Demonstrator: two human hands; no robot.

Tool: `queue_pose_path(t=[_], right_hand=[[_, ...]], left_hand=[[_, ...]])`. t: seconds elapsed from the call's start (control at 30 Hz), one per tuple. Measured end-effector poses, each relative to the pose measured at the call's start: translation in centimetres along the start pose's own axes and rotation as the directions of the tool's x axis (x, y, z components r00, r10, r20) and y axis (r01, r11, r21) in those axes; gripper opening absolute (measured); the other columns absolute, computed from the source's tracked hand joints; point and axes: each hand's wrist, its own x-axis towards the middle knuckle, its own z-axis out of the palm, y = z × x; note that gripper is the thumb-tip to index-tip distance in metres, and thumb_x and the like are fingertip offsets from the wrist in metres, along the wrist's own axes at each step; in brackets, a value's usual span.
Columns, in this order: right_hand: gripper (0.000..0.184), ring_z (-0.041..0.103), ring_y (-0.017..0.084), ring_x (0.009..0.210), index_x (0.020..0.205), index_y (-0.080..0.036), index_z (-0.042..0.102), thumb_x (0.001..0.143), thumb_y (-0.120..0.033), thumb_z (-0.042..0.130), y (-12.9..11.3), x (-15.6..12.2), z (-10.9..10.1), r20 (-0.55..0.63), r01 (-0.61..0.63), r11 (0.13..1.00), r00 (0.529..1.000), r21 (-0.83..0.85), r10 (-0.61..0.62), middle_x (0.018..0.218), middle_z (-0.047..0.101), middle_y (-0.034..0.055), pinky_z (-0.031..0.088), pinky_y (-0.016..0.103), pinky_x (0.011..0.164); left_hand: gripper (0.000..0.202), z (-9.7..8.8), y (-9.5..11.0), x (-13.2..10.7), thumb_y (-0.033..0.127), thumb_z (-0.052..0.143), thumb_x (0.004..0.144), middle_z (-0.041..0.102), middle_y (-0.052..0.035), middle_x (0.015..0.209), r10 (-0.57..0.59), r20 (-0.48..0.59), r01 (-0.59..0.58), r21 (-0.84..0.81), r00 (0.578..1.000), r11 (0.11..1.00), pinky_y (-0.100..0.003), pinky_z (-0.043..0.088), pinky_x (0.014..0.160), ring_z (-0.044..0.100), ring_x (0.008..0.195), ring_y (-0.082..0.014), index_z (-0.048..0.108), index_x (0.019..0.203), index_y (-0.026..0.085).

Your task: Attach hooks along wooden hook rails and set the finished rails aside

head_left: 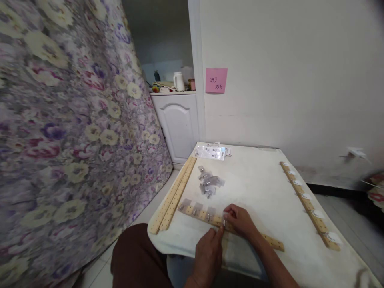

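Observation:
A wooden strip with holes (pixel 270 241) lies across the near part of a white-covered table (pixel 264 192), with small plastic bags clipped along its left end. My right hand (pixel 240 220) rests on the strip, fingers pinched together at a small clear bag. My left hand (pixel 208 254) sits just before the strip, fingers curled, its thumb touching the strip's edge. A pile of small clear bags (pixel 210 183) lies beyond the hands.
Two wooden strips (pixel 175 196) lie side by side along the table's left edge. Another strip (pixel 309 204) with white pieces lies at the right. A clear packet (pixel 210 152) sits at the far edge. A floral fabric (pixel 66 132) hangs left. A pink note (pixel 216 80) sticks on the wall.

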Motion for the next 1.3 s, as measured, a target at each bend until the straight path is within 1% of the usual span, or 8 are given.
queue_pose_path(t=[0.27, 0.5, 0.67, 0.8, 0.93, 1.07, 1.17, 1.3], right_hand=[[0.016, 0.056, 0.014, 0.062, 0.08, -0.021, 0.063, 0.075, -0.031, 0.053, -0.3, -0.1, -0.2, -0.002, 0.007, 1.0, 1.0, -0.03, -0.007, 0.066, 0.063, -0.0014, 0.037, 0.023, 0.058], [0.023, 0.057, 0.014, 0.064, 0.085, -0.021, 0.063, 0.066, -0.033, 0.065, -0.3, 0.0, -0.1, 0.029, -0.046, 0.999, 0.999, -0.007, 0.047, 0.069, 0.064, -0.0017, 0.038, 0.023, 0.059], [0.025, 0.054, 0.013, 0.062, 0.084, -0.02, 0.062, 0.063, -0.032, 0.068, 0.2, 0.4, 0.2, 0.05, -0.067, 0.997, 0.997, 0.049, 0.065, 0.069, 0.063, -0.002, 0.038, 0.022, 0.058], [0.029, 0.052, 0.011, 0.06, 0.089, -0.019, 0.062, 0.061, -0.027, 0.068, 0.6, 0.9, 0.3, 0.082, -0.079, 0.993, 0.994, 0.093, 0.071, 0.074, 0.063, -0.0022, 0.037, 0.022, 0.058], [0.03, 0.052, 0.012, 0.061, 0.093, -0.02, 0.063, 0.064, -0.028, 0.067, 0.7, 0.9, 0.3, 0.086, -0.05, 0.992, 0.995, 0.115, 0.04, 0.074, 0.063, -0.002, 0.037, 0.023, 0.058], [0.03, 0.056, 0.015, 0.069, 0.092, -0.019, 0.066, 0.066, -0.032, 0.066, 0.6, 0.6, 0.0, 0.074, -0.028, 0.993, 0.997, 0.119, 0.019, 0.079, 0.064, 0.0005, 0.041, 0.025, 0.064], [0.031, 0.058, 0.017, 0.072, 0.095, -0.018, 0.066, 0.071, -0.035, 0.06, 0.2, 0.5, -0.2, 0.077, -0.022, 0.986, 0.997, 0.167, 0.009, 0.08, 0.065, 0.0025, 0.044, 0.027, 0.067], [0.032, 0.06, 0.02, 0.081, 0.096, -0.017, 0.065, 0.078, -0.038, 0.05, -0.2, 0.0, -1.2, 0.002, 0.001, 0.985, 1.0, 0.171, -0.001, 0.086, 0.068, 0.0052, 0.045, 0.03, 0.075]], left_hand=[[0.049, -0.1, 0.1, 0.2, 0.003, 0.039, 0.079, 0.057, -0.0042, 0.082, 0.0, -0.017, 0.0, 0.023, 1.0, 1.0, -0.026, 0.045, 0.064, 0.057, 0.075, -0.0168, 0.05, 0.122, 0.022], [0.054, -0.1, 0.1, 0.1, 0.003, 0.039, 0.079, 0.056, -0.0038, 0.081, 0.021, -0.035, -0.019, 0.04, 0.999, 0.999, -0.027, 0.046, 0.062, 0.057, 0.074, -0.017, 0.044, 0.128, 0.023], [0.054, -0.3, 0.2, 0.0, 0.002, 0.038, 0.079, 0.057, -0.0043, 0.084, 0.016, -0.006, -0.015, 0.04, 1.0, 0.999, -0.027, 0.046, 0.064, 0.057, 0.076, -0.0172, 0.044, 0.129, 0.023], [0.056, -0.5, 0.2, 0.2, 0.002, 0.038, 0.079, 0.057, -0.0039, 0.085, -0.006, 0.021, 0.006, 0.023, 1.0, 1.0, -0.026, 0.046, 0.067, 0.057, 0.078, -0.0165, 0.043, 0.13, 0.024], [0.052, -0.5, 0.2, 0.3, 0.003, 0.037, 0.08, 0.058, -0.0044, 0.086, -0.022, 0.041, 0.022, 0.008, 0.999, 1.0, -0.026, 0.045, 0.066, 0.057, 0.078, -0.0166, 0.047, 0.126, 0.024], [0.051, -0.6, 0.3, 0.4, 0.005, 0.039, 0.08, 0.058, -0.0052, 0.089, -0.039, 0.063, 0.041, -0.018, 0.997, 0.999, -0.026, 0.045, 0.068, 0.057, 0.079, -0.0171, 0.047, 0.126, 0.024], [0.051, -0.7, 0.4, 0.4, 0.005, 0.039, 0.08, 0.058, -0.0051, 0.09, -0.067, 0.07, 0.07, -0.038, 0.995, 0.997, -0.026, 0.046, 0.069, 0.058, 0.08, -0.0171, 0.048, 0.126, 0.025], [0.054, -0.6, 0.1, 0.3, 0.004, 0.041, 0.078, 0.059, -0.0044, 0.089, -0.063, 0.071, 0.068, -0.072, 0.995, 0.995, -0.026, 0.047, 0.07, 0.058, 0.082, -0.0173, 0.046, 0.127, 0.025]])
